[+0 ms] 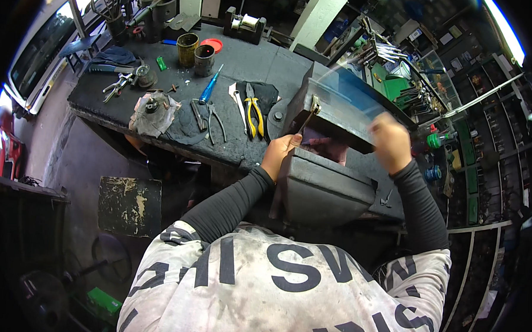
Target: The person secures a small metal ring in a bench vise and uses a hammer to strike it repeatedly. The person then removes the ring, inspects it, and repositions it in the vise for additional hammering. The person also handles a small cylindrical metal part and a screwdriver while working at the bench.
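Observation:
A dark, boxy metal case (327, 186) sits at the bench's front edge, with a dark upper section (345, 119) raised behind its opening, where something reddish (329, 151) shows. A small brass-coloured fitting (315, 104) is on the upper section, with a thin dark strip below it. My left hand (281, 155) is closed at the case's left rim, thumb up beside that strip. My right hand (390, 139) is curled and motion-blurred at the upper section's right end; what it holds is unclear. A faint translucent blue shape shows above the upper section, too blurred to identify.
The dark workbench (241, 52) holds yellow-handled pliers (254, 115), a blue screwdriver (210, 86), cans (188, 50) and a round part on a rag (154, 113). Tool racks and shelves (479, 175) stand right. A scuffed square panel (129, 204) is low left.

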The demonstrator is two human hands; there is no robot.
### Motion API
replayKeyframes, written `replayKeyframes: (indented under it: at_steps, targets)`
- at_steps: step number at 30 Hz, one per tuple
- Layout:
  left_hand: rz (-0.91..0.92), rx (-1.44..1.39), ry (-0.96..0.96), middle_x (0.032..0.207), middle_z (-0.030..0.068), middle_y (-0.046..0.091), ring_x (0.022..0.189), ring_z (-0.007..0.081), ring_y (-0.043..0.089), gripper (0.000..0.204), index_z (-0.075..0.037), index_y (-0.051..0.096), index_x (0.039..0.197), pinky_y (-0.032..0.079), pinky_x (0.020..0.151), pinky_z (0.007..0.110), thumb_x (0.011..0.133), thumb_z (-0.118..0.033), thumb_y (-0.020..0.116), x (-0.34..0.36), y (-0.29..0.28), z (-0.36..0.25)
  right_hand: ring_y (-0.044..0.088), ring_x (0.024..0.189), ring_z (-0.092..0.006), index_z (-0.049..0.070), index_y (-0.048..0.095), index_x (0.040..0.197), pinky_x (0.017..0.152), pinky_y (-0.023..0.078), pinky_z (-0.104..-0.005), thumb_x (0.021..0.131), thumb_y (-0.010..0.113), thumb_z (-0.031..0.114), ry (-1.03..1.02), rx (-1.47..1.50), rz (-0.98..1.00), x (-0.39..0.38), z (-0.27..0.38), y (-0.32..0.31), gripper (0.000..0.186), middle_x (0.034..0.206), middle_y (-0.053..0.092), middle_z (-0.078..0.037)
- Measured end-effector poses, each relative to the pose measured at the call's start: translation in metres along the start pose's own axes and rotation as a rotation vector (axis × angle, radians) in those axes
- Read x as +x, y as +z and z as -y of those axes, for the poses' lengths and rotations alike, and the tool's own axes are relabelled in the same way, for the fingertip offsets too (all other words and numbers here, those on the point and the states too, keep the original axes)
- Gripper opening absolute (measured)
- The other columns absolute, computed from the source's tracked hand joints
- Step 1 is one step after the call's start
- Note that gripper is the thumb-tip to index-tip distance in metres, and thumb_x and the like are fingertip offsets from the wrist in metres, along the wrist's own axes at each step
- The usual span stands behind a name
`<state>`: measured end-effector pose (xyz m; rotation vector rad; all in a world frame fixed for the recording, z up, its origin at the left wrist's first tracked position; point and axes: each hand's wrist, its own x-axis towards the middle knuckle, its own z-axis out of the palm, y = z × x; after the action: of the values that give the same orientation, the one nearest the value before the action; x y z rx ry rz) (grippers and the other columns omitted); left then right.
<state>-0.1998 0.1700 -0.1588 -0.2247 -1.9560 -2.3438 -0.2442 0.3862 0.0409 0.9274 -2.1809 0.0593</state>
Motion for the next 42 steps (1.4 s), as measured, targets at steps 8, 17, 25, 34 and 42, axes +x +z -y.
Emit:
replayKeyframes:
  at_steps: [8, 17, 25, 34, 42]
  targets:
    - [0.001, -0.051, -0.005, 0.060, 0.0049, 0.048, 0.061, 0.0110, 0.042, 0.060, 0.002, 0.052, 0.072, 0.041, 0.058, 0.030, 0.094, -0.053, 0.044, -0.002, 0.003, -0.003, 0.054, 0.051, -0.0286, 0.005, 0.052, 0.076, 0.051, 0.045, -0.0363, 0.083, 0.053, 0.005, 0.168, 0.314, -0.060, 0.010, -0.005, -0.017, 0.007, 0.055, 0.048, -0.014]
    - [-0.005, -0.106, -0.055, 0.062, 0.0029, 0.049, 0.063, 0.0095, 0.042, 0.059, 0.002, 0.052, 0.072, 0.041, 0.058, 0.029, 0.094, -0.053, 0.044, -0.005, 0.003, -0.003, 0.055, 0.055, -0.0343, 0.002, 0.052, 0.076, 0.051, 0.041, -0.0384, 0.083, 0.058, 0.016, 0.781, 0.962, 0.018, 0.013, -0.001, -0.019, 0.016, 0.060, 0.051, -0.019]
    - [-0.003, -0.019, -0.046, 0.063, 0.0039, 0.053, 0.063, 0.0096, 0.046, 0.064, 0.002, 0.055, 0.075, 0.043, 0.060, 0.029, 0.092, -0.058, 0.043, -0.007, 0.002, -0.012, 0.048, 0.053, -0.0111, -0.001, 0.052, 0.076, 0.050, 0.039, -0.0290, 0.084, 0.053, 0.006, 0.574, 0.624, 0.119, 0.013, -0.013, -0.021, 0.012, 0.057, 0.044, -0.011]
    - [0.025, -0.103, -0.050, 0.062, 0.0044, 0.053, 0.063, 0.0095, 0.046, 0.062, 0.001, 0.055, 0.074, 0.042, 0.059, 0.029, 0.093, -0.056, 0.042, 0.000, 0.002, -0.001, 0.045, 0.044, -0.0166, 0.004, 0.051, 0.072, 0.044, 0.032, -0.0323, 0.086, 0.055, 0.012, 0.466, 0.473, 0.222, 0.003, 0.001, -0.026, 0.017, 0.052, 0.044, -0.006]
    - [-0.011, 0.010, -0.027, 0.061, 0.0026, 0.049, 0.062, 0.0094, 0.044, 0.060, 0.001, 0.052, 0.071, 0.041, 0.057, 0.029, 0.094, -0.054, 0.043, -0.007, -0.003, -0.009, 0.026, 0.042, -0.0060, 0.010, 0.043, 0.106, 0.038, 0.023, -0.0227, 0.098, 0.038, 0.042, 0.725, 1.864, 0.063, -0.009, 0.024, -0.059, 0.033, 0.054, 0.029, 0.004]
